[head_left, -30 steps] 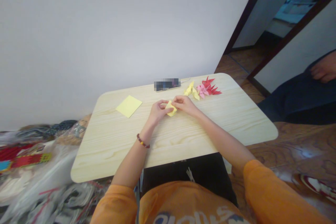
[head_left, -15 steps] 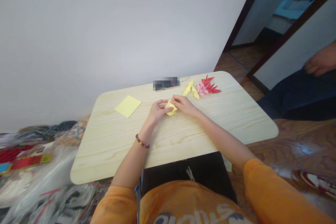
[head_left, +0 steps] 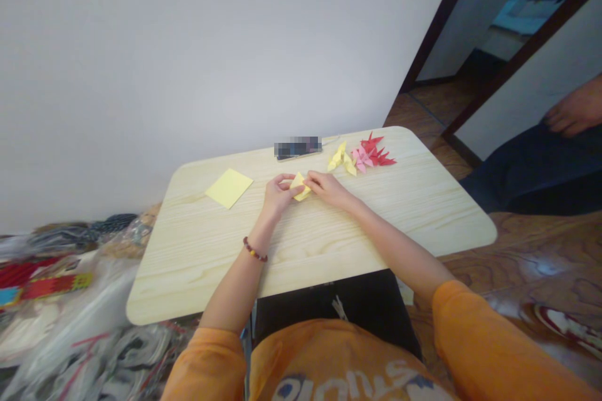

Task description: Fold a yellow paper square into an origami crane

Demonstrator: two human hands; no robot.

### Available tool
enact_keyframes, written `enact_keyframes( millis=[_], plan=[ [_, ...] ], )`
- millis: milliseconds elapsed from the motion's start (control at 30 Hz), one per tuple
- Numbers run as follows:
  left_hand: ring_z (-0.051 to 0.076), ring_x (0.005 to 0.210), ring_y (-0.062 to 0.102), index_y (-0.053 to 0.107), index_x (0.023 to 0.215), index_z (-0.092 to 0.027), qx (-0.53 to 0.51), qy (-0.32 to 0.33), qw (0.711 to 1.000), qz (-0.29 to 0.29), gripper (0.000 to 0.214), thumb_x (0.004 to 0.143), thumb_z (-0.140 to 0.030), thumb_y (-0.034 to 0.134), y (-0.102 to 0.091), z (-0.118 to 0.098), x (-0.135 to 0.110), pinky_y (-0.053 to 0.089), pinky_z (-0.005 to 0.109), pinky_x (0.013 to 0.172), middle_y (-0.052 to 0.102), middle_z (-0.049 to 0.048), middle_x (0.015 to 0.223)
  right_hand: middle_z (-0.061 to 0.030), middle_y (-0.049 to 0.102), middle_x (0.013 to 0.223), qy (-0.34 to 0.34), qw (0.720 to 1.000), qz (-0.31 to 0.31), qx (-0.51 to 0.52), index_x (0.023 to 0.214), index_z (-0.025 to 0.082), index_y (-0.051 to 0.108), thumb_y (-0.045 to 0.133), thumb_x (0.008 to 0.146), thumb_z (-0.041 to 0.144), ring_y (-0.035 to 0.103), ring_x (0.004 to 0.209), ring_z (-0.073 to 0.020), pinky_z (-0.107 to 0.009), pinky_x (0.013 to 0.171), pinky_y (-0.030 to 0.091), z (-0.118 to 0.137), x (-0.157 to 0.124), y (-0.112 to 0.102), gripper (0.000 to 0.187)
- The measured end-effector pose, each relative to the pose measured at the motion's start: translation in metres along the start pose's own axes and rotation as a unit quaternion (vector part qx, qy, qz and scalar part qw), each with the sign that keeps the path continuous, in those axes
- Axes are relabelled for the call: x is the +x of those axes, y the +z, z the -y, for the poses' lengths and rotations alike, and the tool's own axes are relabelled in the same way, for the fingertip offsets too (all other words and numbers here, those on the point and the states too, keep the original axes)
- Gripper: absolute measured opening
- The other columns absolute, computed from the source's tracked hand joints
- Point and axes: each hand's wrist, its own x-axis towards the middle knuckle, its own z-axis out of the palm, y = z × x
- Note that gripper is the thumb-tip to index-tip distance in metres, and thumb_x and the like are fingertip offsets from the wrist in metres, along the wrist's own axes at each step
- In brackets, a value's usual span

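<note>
A small folded piece of yellow paper [head_left: 300, 187] is held between my left hand [head_left: 278, 195] and my right hand [head_left: 328, 190], just above the tabletop. Fingertips of both hands pinch its edges, and they hide part of it. A flat square of pale yellow paper [head_left: 229, 188] lies on the wooden table [head_left: 202, 263], left of my left hand. Beyond my right hand stand a yellow paper folded figure [head_left: 341, 160], a pink one [head_left: 361, 160] and a red one [head_left: 375, 151]. A beaded bracelet [head_left: 254, 253] circles my left wrist.
A blurred phone [head_left: 298, 147] lies at the table's far edge, against a white wall. Plastic bags and patterned items [head_left: 56, 301] heap on the floor to the left. A seated person's hand [head_left: 574, 109] rests on dark trousers at the right, beyond the table.
My hands have come closer together, and the folded yellow paper now sits slightly higher and is tilted differently between them. The other objects on the table have not moved.
</note>
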Motion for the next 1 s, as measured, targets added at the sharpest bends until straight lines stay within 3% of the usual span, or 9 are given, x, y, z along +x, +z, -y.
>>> enact_keyframes(
  millis=[167, 433, 533, 700, 1000],
  plan=[
    [0.014, 0.056, 0.06, 0.058, 0.086, -0.014, 0.017, 0.037, 0.999, -0.027, 0.052, 0.043, -0.032, 0.082, -0.003, 0.004, 0.002, 0.045, 0.024, 0.056, 0.067, 0.0017, 0.065, 0.0045, 0.048, 0.06, -0.003, 0.999, 0.011, 0.041, 0.074, 0.019, 0.046, 0.045, 0.084, 0.031, 0.044, 0.059, -0.0112, -0.023, 0.058, 0.03, 0.0, 0.0, -0.001, 0.016],
    [0.014, 0.06, 0.06, 0.062, 0.089, -0.013, 0.042, 0.054, 0.997, -0.024, 0.047, 0.049, -0.033, 0.078, -0.005, 0.01, 0.009, 0.046, 0.024, 0.057, 0.067, 0.004, 0.073, 0.0039, 0.051, 0.053, 0.041, 0.997, -0.023, 0.06, 0.067, 0.019, 0.048, 0.055, 0.078, 0.035, 0.045, 0.05, -0.0098, -0.023, 0.053, 0.033, -0.006, 0.001, -0.003, 0.021],
    [0.014, 0.067, 0.061, 0.064, 0.087, -0.012, 0.017, 0.057, 0.998, -0.027, 0.044, 0.052, -0.035, 0.077, -0.006, 0.011, 0.01, 0.047, 0.024, 0.061, 0.068, 0.0054, 0.08, 0.0015, 0.057, 0.065, 0.037, 0.991, -0.038, 0.121, 0.074, 0.018, 0.05, 0.055, 0.078, 0.034, 0.049, 0.054, -0.0092, -0.022, 0.053, 0.036, -0.004, 0.001, -0.004, 0.017],
    [0.014, 0.07, 0.062, 0.065, 0.08, -0.012, -0.075, 0.028, 0.997, 0.002, 0.042, 0.05, -0.037, 0.079, -0.004, 0.01, 0.01, 0.049, 0.026, 0.068, 0.069, 0.0044, 0.078, -0.0022, 0.06, 0.09, 0.005, 0.978, -0.047, 0.201, 0.084, 0.018, 0.055, 0.062, 0.07, 0.029, 0.057, 0.074, -0.0117, -0.023, 0.061, 0.044, -0.001, 0.002, -0.003, 0.019],
    [0.013, 0.074, 0.063, 0.066, 0.082, -0.014, -0.102, -0.01, 0.992, 0.07, 0.032, 0.054, -0.027, 0.076, -0.004, 0.002, 0.003, 0.051, 0.025, 0.071, 0.069, 0.0051, 0.086, -0.0014, 0.06, 0.07, 0.034, 0.962, -0.09, 0.257, 0.073, 0.016, 0.06, 0.073, 0.063, 0.037, 0.053, 0.062, -0.0115, -0.025, 0.055, 0.043, 0.0, 0.004, -0.003, 0.027]
  ],
)
